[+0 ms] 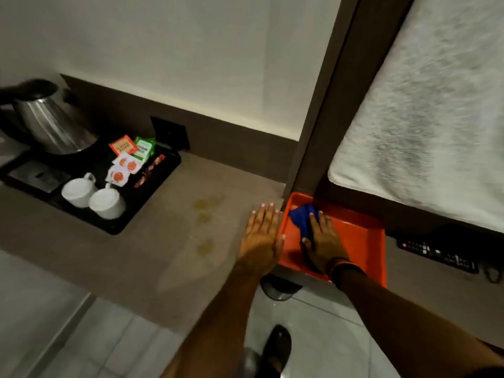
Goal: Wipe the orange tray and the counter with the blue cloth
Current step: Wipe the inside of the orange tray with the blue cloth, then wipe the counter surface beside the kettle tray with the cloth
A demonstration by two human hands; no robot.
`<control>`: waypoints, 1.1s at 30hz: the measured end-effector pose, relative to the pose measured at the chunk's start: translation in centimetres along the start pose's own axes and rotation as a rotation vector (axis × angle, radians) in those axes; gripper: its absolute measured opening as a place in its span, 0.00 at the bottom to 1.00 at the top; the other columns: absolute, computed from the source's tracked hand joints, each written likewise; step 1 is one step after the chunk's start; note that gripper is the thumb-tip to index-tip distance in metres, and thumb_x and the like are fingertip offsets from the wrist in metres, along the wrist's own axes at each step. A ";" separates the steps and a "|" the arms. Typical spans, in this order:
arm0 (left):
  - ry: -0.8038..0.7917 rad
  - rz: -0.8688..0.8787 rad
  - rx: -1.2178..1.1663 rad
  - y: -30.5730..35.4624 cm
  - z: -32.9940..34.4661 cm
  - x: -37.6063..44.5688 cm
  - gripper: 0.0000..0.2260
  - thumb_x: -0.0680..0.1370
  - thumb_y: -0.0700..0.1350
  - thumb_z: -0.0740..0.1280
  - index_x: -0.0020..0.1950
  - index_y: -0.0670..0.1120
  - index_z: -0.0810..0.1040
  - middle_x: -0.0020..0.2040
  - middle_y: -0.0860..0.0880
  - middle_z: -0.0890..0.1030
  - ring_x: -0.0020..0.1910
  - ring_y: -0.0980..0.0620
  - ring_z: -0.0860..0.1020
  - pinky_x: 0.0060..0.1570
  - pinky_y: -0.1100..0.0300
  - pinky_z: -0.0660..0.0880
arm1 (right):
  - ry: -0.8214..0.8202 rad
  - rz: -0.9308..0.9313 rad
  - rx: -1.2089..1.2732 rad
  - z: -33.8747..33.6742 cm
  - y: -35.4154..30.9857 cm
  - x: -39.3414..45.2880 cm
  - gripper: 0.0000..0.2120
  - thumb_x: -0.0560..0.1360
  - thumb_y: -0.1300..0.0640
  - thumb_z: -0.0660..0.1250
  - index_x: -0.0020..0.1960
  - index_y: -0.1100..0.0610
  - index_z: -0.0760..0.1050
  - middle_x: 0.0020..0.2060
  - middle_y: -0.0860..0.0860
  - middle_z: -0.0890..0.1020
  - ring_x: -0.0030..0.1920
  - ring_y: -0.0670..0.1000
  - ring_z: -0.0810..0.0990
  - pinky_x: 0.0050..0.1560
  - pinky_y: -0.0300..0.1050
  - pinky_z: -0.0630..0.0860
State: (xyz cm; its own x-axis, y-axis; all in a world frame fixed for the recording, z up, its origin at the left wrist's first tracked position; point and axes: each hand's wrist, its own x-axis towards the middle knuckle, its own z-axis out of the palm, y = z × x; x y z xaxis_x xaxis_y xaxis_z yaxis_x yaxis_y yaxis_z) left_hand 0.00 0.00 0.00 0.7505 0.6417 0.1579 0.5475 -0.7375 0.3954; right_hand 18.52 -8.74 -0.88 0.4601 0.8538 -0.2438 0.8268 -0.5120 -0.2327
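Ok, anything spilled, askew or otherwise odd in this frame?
Yes: several yellowish-brown stain spots sit on the beige stone counter, left of the flat left hand. The orange plastic tray overhangs the counter's front edge while the right hand presses the blue cloth inside it.

The tray sits at the right end of the counter. The cloth lies in it under the right hand. The left hand lies flat just left of the tray. Far left, two cups and a kettle stand on another tray.
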 end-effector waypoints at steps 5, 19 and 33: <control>-0.110 -0.125 0.123 -1.1 3.2 -0.2 0.29 0.87 0.54 0.51 0.85 0.42 0.50 0.85 0.41 0.53 0.85 0.42 0.50 0.83 0.42 0.50 | -0.117 0.042 0.009 2.8 1.2 2.4 0.34 0.83 0.45 0.55 0.84 0.50 0.43 0.83 0.53 0.43 0.83 0.58 0.43 0.81 0.61 0.49; -0.194 -0.123 0.067 -1.6 1.1 -0.6 0.29 0.87 0.55 0.51 0.85 0.43 0.49 0.86 0.41 0.51 0.85 0.43 0.47 0.84 0.43 0.45 | 0.158 0.104 0.161 -2.5 -0.8 2.9 0.26 0.76 0.67 0.64 0.74 0.65 0.68 0.66 0.67 0.76 0.66 0.68 0.76 0.68 0.60 0.71; -0.013 -0.548 0.154 -14.8 -9.3 -14.9 0.29 0.87 0.55 0.46 0.85 0.44 0.45 0.86 0.43 0.46 0.85 0.45 0.43 0.84 0.46 0.42 | -0.060 -0.096 0.165 3.2 -19.8 -10.4 0.30 0.81 0.44 0.60 0.80 0.55 0.62 0.80 0.57 0.62 0.79 0.59 0.63 0.78 0.56 0.63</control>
State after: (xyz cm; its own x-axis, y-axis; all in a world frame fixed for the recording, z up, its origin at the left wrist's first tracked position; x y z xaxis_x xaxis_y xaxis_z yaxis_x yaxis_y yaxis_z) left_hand -22.72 3.37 0.20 0.3452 0.9375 -0.0444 0.9052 -0.3200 0.2798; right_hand -3.65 -7.80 3.23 0.3577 0.8947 -0.2676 0.7994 -0.4415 -0.4075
